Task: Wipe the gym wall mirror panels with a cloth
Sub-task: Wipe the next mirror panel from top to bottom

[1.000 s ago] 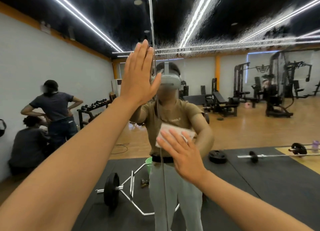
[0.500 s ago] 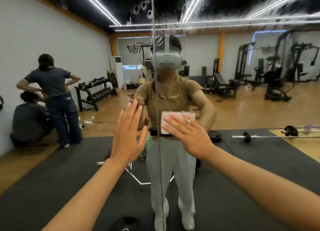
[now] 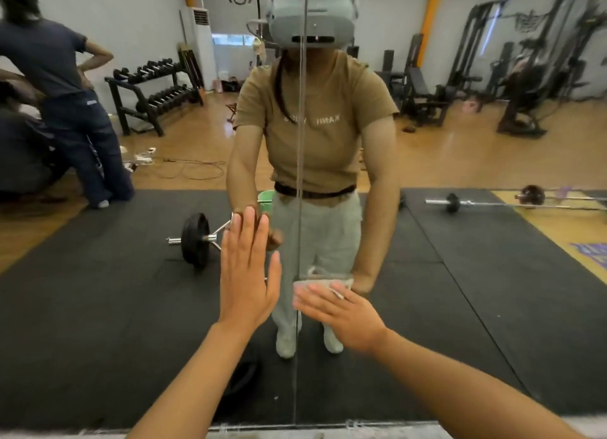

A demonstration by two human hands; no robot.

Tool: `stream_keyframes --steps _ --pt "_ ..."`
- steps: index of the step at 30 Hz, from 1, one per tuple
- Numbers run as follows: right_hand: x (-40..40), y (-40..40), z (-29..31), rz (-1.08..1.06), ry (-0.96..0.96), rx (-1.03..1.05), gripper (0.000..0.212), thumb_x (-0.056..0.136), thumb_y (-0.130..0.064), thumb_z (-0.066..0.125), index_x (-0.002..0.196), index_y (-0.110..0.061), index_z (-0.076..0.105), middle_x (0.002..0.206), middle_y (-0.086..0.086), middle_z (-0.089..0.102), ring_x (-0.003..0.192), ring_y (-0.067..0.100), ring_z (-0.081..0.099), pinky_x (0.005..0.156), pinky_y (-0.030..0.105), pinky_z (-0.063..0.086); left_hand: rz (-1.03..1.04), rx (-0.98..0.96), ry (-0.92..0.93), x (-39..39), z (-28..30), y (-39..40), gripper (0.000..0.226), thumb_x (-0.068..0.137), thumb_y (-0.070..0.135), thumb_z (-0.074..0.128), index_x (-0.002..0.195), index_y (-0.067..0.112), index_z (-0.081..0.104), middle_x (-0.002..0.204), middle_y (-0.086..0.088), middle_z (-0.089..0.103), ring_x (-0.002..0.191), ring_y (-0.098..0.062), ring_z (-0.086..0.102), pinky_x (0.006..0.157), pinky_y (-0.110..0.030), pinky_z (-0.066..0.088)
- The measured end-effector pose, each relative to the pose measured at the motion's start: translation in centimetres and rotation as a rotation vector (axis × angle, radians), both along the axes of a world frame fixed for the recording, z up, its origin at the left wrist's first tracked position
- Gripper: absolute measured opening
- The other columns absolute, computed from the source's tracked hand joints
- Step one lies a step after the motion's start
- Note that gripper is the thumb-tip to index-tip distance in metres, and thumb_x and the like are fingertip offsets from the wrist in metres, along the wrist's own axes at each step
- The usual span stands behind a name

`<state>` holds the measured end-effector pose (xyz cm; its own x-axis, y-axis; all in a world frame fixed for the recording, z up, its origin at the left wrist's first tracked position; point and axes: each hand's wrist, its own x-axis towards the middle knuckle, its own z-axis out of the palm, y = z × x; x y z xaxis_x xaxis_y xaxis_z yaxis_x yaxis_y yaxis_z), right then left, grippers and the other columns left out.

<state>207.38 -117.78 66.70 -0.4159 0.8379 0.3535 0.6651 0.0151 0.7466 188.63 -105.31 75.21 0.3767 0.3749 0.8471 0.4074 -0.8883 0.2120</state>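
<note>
The cloth (image 3: 323, 282) lies flat on the mirror (image 3: 460, 307) just right of the panel seam (image 3: 298, 366), pinned under the right hand (image 3: 341, 310), fingers straight and spread. Soft and light, it probably slides best under palm pressure. The left hand (image 3: 246, 274) braces flat left of the seam, fingers straight, nearly together.

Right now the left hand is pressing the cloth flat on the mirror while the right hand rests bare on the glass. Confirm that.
Not quite: the hands are swapped. In the head view the right hand presses the cloth flat on the mirror, while the left hand rests bare on the glass.
</note>
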Motion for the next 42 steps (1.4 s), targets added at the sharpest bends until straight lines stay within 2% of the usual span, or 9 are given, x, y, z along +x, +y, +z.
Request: stream_keyframes --steps 7,10,13,18,23,27,30,33,42 --pt "1.8 -1.6 -0.6 0.034 -0.104 -0.163 0.098 0.078 -0.018 0.052 0.157 -0.012 -0.006 0.166 0.002 -0.005 0.152 0.021 -0.011 0.123 0.041 -0.009 0.015 -0.005 -0.028 0.5 -0.2 -0.2 0.066 0.098 0.023 0.047 0.155 0.007 0.018 0.164 -0.010 0.009 0.153 -0.028 0.003 0.124 -0.046 0.005" --pt "3.5 -2.5 5.3 0.093 0.034 0.050 0.087 0.084 -0.008 0.042 0.158 -0.015 -0.004 0.165 0.005 -0.013 0.152 0.022 -0.008 0.123 0.040 -0.001 0.021 -0.026 -0.015 0.4 0.0 -0.5 0.067 0.098 0.023 0.048 0.155 0.006 0.018 0.164 -0.011 0.008 0.153 -0.029 0.004 0.124 -0.049 0.006" --pt "5.0 -3.6 13.9 0.130 0.414 0.372 0.081 0.087 0.007 0.042 0.158 -0.020 0.014 0.166 0.002 0.007 0.152 0.018 0.007 0.120 0.039 0.015 0.029 -0.056 -0.012 0.5 0.3 -1.0 0.068 0.097 0.024 0.049 0.155 0.004 0.020 0.165 -0.012 0.007 0.153 -0.030 0.003 0.124 -0.050 0.007" --pt "5.6 -4.2 21.9 0.084 0.668 0.787 0.041 0.107 -0.011 0.036 0.147 -0.002 0.039 0.154 0.025 0.033 0.147 0.034 0.022 0.121 0.034 0.010 0.059 -0.105 -0.034 1.0 0.5 -1.9 0.069 0.097 0.027 0.051 0.153 -0.002 0.021 0.164 -0.015 0.008 0.153 -0.032 0.001 0.123 -0.052 0.005" --pt "4.5 -2.5 10.5 0.049 0.792 0.790 0.057 0.108 -0.012 0.026 0.158 -0.028 0.006 0.166 -0.005 -0.003 0.153 0.017 0.000 0.114 0.054 0.021 0.073 -0.115 -0.060 1.5 0.6 -2.2 0.070 0.096 0.027 0.052 0.152 -0.004 0.021 0.164 -0.015 0.006 0.153 -0.033 0.000 0.123 -0.051 0.004" --pt "3.1 -5.0 -3.8 -0.071 0.679 0.380 0.091 0.079 -0.001 0.039 0.158 -0.026 0.004 0.166 -0.006 -0.003 0.153 0.017 0.001 0.119 0.038 0.012 0.091 -0.122 -0.072 1.9 0.6 -2.5 0.070 0.097 0.029 0.049 0.152 -0.003 0.020 0.164 -0.010 0.001 0.153 -0.033 0.000 0.123 -0.051 0.004" --pt "3.0 -7.0 -7.1 -0.126 0.669 0.203 0.091 0.076 -0.005 0.039 0.158 -0.026 0.006 0.166 -0.009 -0.001 0.152 0.012 0.003 0.122 0.032 0.005 0.094 -0.139 -0.082 2.0 0.7 -2.9 0.069 0.097 0.028 0.049 0.152 -0.001 0.019 0.165 -0.013 0.001 0.153 -0.032 -0.001 0.124 -0.050 0.004" --pt "4.0 -6.9 -4.2 -0.081 0.722 0.228 0.086 0.081 -0.008 0.040 0.158 -0.026 0.008 0.166 -0.010 0.001 0.152 0.010 0.005 0.121 0.030 0.009 0.096 -0.173 -0.095 2.2 0.9 -3.3 0.069 0.097 0.029 0.048 0.152 -0.001 0.019 0.165 -0.013 0.001 0.153 -0.031 -0.002 0.124 -0.050 0.004" --pt "6.3 -4.2 19.4 0.062 1.220 1.058 0.056 0.103 -0.004 0.036 0.155 -0.011 0.015 0.162 0.020 0.013 0.152 0.026 0.005 0.123 0.037 -0.001 0.127 -0.230 -0.151 3.3 1.2 -4.2 0.073 0.095 0.029 0.052 0.153 0.002 0.017 0.165 -0.013 -0.001 0.153 -0.029 -0.005 0.124 -0.048 0.001"
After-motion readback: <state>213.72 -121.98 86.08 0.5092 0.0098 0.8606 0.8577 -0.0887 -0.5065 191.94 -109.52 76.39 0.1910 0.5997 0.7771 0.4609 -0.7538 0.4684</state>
